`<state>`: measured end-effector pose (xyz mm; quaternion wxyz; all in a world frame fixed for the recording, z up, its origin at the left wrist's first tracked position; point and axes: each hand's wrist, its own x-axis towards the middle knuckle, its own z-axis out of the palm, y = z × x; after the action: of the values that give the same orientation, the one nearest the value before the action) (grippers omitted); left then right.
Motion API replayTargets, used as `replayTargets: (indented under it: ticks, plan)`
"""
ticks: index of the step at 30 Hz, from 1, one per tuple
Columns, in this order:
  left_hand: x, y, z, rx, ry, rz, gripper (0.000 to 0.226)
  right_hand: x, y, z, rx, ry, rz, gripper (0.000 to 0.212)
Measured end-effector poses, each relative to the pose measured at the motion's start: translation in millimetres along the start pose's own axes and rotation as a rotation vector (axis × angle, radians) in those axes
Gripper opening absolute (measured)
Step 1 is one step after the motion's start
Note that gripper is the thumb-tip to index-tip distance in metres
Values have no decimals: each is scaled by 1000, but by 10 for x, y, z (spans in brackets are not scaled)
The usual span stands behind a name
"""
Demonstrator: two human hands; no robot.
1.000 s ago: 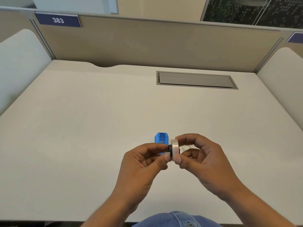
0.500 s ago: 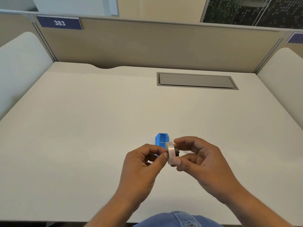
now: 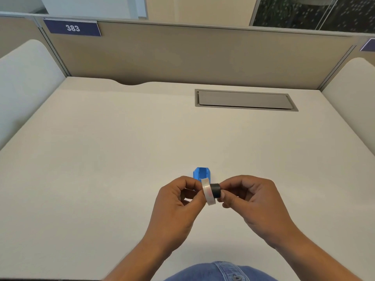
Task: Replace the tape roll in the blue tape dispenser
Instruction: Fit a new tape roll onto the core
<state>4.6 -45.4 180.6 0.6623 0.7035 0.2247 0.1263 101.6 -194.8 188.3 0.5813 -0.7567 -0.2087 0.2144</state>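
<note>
Bench (image 3: pixel 125 159): a wide pale surface with partitions on three sides; a grey cable hatch (image 3: pixel 245 100) is set into its far right, well apart from the work.
Right hand (image 3: pixel 250 201): raised above the near middle of the bench, fingers (image 3: pixel 223 196) clenched on a black hub (image 3: pixel 215 190), which stands out from the roll's right face.
Left hand (image 3: pixel 178 201): opposite, fingers pinched on the tape roll (image 3: pixel 208 192), thumb at its near rim.
Blue tape dispenser (image 3: pixel 201 173): resting on the bench just beyond the hands, its cradle apparently vacant; the near end is hidden behind them.
Tape roll: a translucent ring held on edge between the two hands, touching the hub.
Step in hand (judged): seating the hub in the roll's core, or drawing it out; one cannot tell which.
Good practice: keep hub and core on one axis, grip the roll by its rim without squeezing it oval, and press evenly.
Caution: a tilted hub may jam.
</note>
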Motion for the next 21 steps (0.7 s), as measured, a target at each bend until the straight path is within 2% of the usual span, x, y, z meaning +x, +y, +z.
replayTargets:
  ticks: [9, 13, 17, 21]
  plan:
    - [182, -79, -47, 201, -48, 32, 9, 107, 42, 22, -223, 3, -19, 21]
    - [293, -121, -51, 192, -70, 24, 18, 220, 122, 13, -201, 25, -16, 21]
    - [439, -234, -73, 235, -67, 3, 10, 356, 280, 19, -180, 20, 9, 22]
    - [624, -384, -70, 336, -52, 26, 12, 538, 482, 76, -204, 25, 26, 22]
